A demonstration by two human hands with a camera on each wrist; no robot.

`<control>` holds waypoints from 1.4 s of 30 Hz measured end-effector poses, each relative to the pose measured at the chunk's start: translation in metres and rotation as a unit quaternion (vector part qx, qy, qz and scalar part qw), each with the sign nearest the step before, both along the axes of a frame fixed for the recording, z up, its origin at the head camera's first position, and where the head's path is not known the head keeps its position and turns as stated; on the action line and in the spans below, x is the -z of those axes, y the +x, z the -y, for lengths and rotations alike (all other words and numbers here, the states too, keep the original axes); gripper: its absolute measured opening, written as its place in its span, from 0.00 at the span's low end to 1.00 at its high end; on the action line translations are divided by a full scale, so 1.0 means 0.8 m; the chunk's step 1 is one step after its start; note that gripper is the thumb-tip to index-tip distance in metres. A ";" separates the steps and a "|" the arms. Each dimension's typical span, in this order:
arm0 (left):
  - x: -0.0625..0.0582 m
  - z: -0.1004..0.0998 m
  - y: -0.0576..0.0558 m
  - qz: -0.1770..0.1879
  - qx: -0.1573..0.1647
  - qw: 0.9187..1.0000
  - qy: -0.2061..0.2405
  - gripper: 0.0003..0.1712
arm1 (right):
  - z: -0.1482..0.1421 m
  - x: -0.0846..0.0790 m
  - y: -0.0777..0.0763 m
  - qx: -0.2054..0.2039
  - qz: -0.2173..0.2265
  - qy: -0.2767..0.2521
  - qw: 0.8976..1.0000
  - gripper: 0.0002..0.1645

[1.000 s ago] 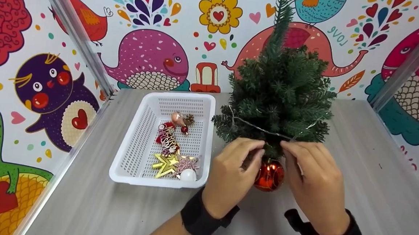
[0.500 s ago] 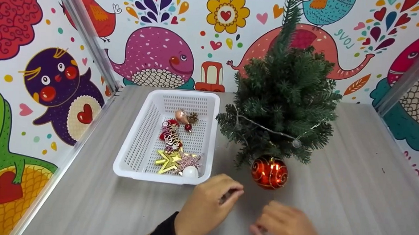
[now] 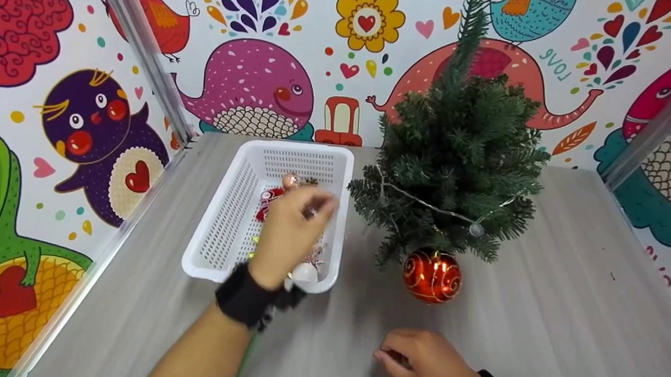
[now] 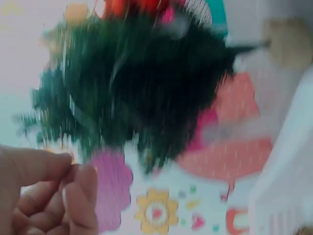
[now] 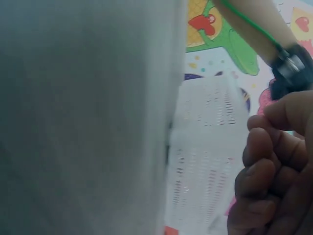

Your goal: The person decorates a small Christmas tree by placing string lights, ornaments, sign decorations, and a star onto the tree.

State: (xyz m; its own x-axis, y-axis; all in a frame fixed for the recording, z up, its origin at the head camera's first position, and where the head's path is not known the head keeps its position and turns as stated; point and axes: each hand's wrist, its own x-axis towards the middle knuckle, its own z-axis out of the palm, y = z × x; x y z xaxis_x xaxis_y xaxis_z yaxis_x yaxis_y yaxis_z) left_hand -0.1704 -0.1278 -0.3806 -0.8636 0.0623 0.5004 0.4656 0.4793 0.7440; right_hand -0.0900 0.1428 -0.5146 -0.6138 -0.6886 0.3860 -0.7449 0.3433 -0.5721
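My left hand [image 3: 291, 232] hovers over the white plastic basket [image 3: 216, 228], its fingers loosely bent and holding nothing. Beneath it, partly covered, lie a white ball [image 3: 305, 272], a peach-coloured ornament [image 3: 290, 180] and a red decoration [image 3: 263, 213]. My right hand [image 3: 432, 363] is low at the front, loosely curled with nothing visible in it. A shiny red Christmas ball [image 3: 432, 276] with gold swirls hangs from the lower front of the small green Christmas tree [image 3: 465, 155]. In the left wrist view the tree is blurred by motion.
A clear string of lights [image 3: 427, 206] loops across the tree's lower branches. The grey table [image 3: 572, 319] extends around tree and basket. Printed cartoon walls [image 3: 354, 73] enclose the back and sides, with metal posts [image 3: 145, 54] at the corners.
Both hands have let go at the hung red ball and drawn back. My left hand has since moved up and left over the basket; my right has settled at the front.
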 end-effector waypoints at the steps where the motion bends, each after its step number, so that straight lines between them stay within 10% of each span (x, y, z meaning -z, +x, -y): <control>1: -0.009 0.006 -0.014 0.019 -0.013 1.000 0.010 0.10 | 0.000 0.002 -0.002 0.003 0.012 -0.002 1.000 0.11; 7: -0.022 0.039 -0.121 0.099 -0.125 0.987 -0.018 0.32 | -0.003 0.012 -0.009 0.007 0.117 -0.015 0.993 0.11; 15: 0.060 0.076 -0.207 0.211 -0.199 0.946 -0.142 0.45 | -0.002 0.016 -0.009 0.004 0.143 -0.007 0.990 0.13; 19: 0.096 0.087 -0.217 0.268 -0.204 0.926 -0.172 0.45 | 0.000 0.018 -0.009 -0.017 0.145 -0.015 0.989 0.14; 24: 0.118 0.087 -0.222 0.270 -0.180 0.921 -0.216 0.38 | -0.003 0.015 -0.013 -0.016 0.169 -0.006 0.985 0.13; 42: 0.121 0.075 -0.217 0.286 -0.122 0.899 -0.307 0.35 | -0.003 0.018 -0.014 -0.026 0.128 -0.003 0.991 0.12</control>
State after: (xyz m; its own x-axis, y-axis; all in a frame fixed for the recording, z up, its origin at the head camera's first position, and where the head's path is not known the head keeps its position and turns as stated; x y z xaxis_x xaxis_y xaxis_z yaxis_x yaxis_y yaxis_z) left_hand -0.3437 -0.1876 -0.4775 -0.9943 -0.0517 -0.0935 -0.0842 0.9177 0.3881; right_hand -0.1011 0.1456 -0.5290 -0.6558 -0.7204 0.2256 -0.5911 0.3041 -0.7471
